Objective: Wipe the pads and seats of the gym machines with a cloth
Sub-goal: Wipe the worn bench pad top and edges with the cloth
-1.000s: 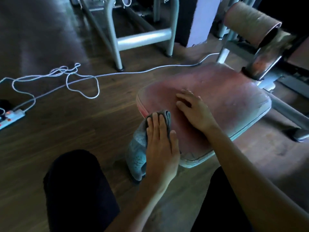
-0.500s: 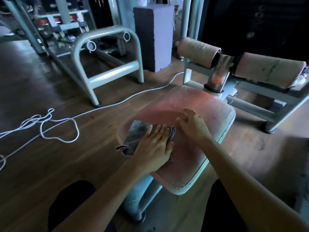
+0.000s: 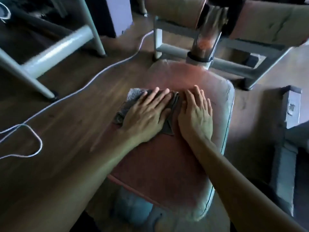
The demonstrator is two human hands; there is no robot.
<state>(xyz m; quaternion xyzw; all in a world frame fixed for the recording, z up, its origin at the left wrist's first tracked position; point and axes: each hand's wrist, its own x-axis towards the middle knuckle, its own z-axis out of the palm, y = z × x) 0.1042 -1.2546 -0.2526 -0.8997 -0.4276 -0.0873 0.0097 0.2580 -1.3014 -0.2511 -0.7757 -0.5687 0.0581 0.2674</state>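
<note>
The person's left hand (image 3: pixel 147 113) lies flat on the grey cloth (image 3: pixel 132 99). Its fingers (image 3: pixel 164 94) are straight and a little spread, pressing the cloth onto the far-left part of the reddish seat (image 3: pixel 167 173). Nothing is pinched. I'd say the flat palm is there to spread pressure over the folded cloth so more of it rubs the cover. The cloth's far-left corner sticks out past the hand, at the seat's left edge.

Just to the right, the right hand (image 3: pixel 195 118) rests bare on the seat, fingers (image 3: pixel 197 92) straight and close together, right beside the cloth's edge. It looks like a brace, taking the person's weight as they lean over.

Past the seat's far end, two roller pads (image 3: pixel 175 10) (image 3: pixel 267 19) sit on the grey frame (image 3: pixel 234 46), probably due for wiping later. A white cable (image 3: pixel 100 72) trails over the wooden floor (image 3: pixel 66 123) on the left, clear of the seat.

I can read no brand or writing anywhere. A grey block (image 3: pixel 291 109) on the right carries a small pale patch, perhaps a sticker, too blurred to make out.
</note>
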